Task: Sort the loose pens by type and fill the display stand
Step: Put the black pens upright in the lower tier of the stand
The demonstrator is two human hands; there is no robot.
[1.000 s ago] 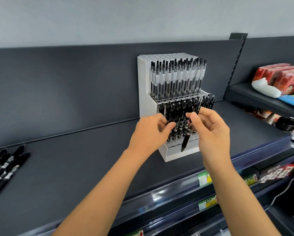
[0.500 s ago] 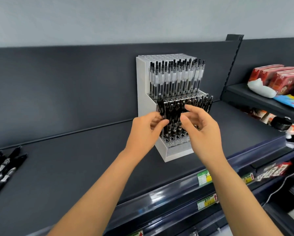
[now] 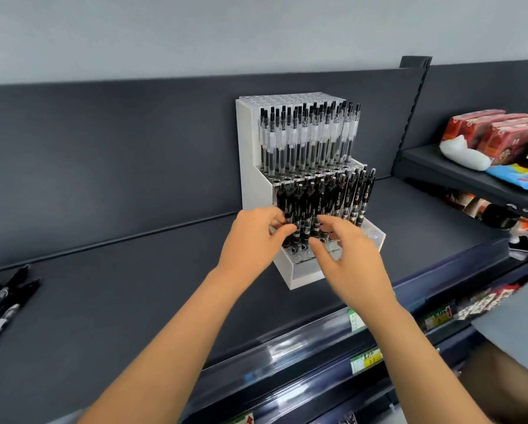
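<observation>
A white stepped display stand [image 3: 250, 179] sits on the dark shelf [image 3: 134, 286]. Clear-barrelled pens [image 3: 308, 139] fill its upper tier and black pens [image 3: 345, 194] stand in the lower tier. My left hand [image 3: 250, 243] pinches a black pen [image 3: 289, 209] between thumb and fingers at the left end of the lower rows. To its right, my right hand [image 3: 348, 264] hovers with loosely spread fingers just in front of the black pens and holds nothing. Several loose black pens [image 3: 2, 298] lie at the shelf's far left.
Empty holes show in the stand's front rows [image 3: 370, 237]. A side shelf on the right carries red packets [image 3: 495, 130] and a white pouch [image 3: 464, 154]. Price tags [image 3: 363, 359] line the shelf's front rail below my arms.
My right hand no longer holds the black pen seen a second ago; that hand has dropped lower in front of the stand. My left hand moved down with its pen into the lower rows.
</observation>
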